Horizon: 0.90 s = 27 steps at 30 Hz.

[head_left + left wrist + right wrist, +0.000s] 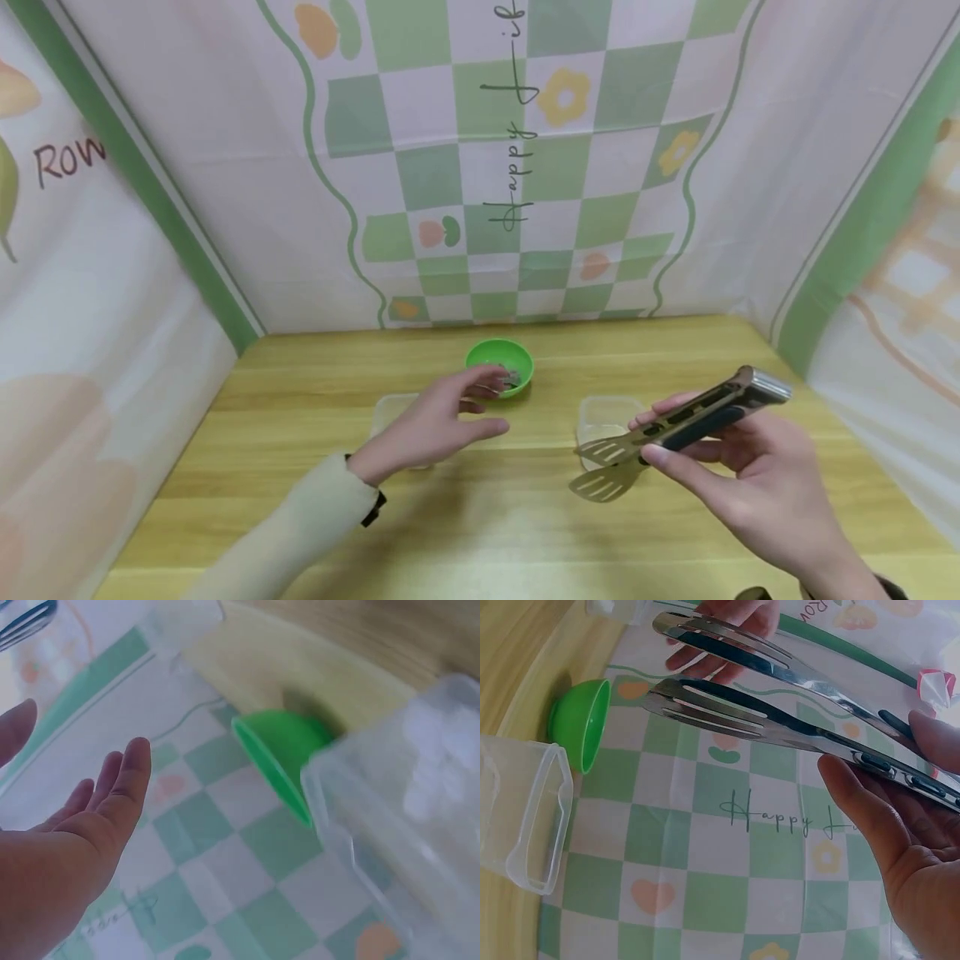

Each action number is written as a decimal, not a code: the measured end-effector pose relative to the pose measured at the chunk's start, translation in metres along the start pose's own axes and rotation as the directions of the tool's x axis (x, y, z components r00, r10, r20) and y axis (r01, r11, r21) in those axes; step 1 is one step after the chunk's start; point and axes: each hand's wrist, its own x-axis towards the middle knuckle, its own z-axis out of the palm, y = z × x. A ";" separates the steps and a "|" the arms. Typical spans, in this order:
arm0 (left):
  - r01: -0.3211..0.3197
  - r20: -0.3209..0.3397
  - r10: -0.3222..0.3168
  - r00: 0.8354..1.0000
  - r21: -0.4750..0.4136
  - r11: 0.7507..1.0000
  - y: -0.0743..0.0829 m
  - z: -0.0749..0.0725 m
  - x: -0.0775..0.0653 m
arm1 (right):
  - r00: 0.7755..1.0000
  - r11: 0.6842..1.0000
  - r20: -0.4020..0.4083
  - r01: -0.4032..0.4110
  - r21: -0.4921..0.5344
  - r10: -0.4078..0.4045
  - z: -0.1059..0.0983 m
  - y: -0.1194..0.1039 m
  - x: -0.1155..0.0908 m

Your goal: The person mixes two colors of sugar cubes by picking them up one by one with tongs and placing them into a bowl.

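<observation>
My right hand [757,483] grips a pair of metal tongs [697,425] with slotted ends, fingers and thumb on either side of the arms. In the right wrist view the slotted ends of the tongs [720,712] stand apart with nothing between them. My left hand [442,417] is held over the table, fingers relaxed and holding nothing. Beyond its fingertips sits a green bowl [498,346] with small greyish pieces inside, partly hidden by the fingers. A clear plastic container [360,855] with white lumps in it stands by my left hand, mostly covered by it in the head view.
Another clear plastic container [611,408] stands behind the tongs' ends on the right. The wooden table [315,383] meets a green-and-white checked cloth [491,167] at the back, with printed cloths on both sides. A dark object [752,593] peeks in at the bottom edge.
</observation>
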 end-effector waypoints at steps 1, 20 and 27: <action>-0.005 -0.011 0.005 1.000 0.002 1.000 0.002 -0.004 -0.004 | 1.000 1.000 -0.001 0.000 -0.001 0.000 0.000 0.001 0.001; -0.018 -0.295 0.038 0.955 0.071 0.997 -0.016 -0.063 -0.062 | 0.987 0.979 0.001 -0.157 -0.130 0.159 0.000 0.011 0.004; 0.059 -0.322 -0.034 0.946 0.067 0.996 -0.046 -0.075 -0.073 | 0.982 0.963 -0.002 -0.184 -0.197 0.187 0.000 0.018 0.006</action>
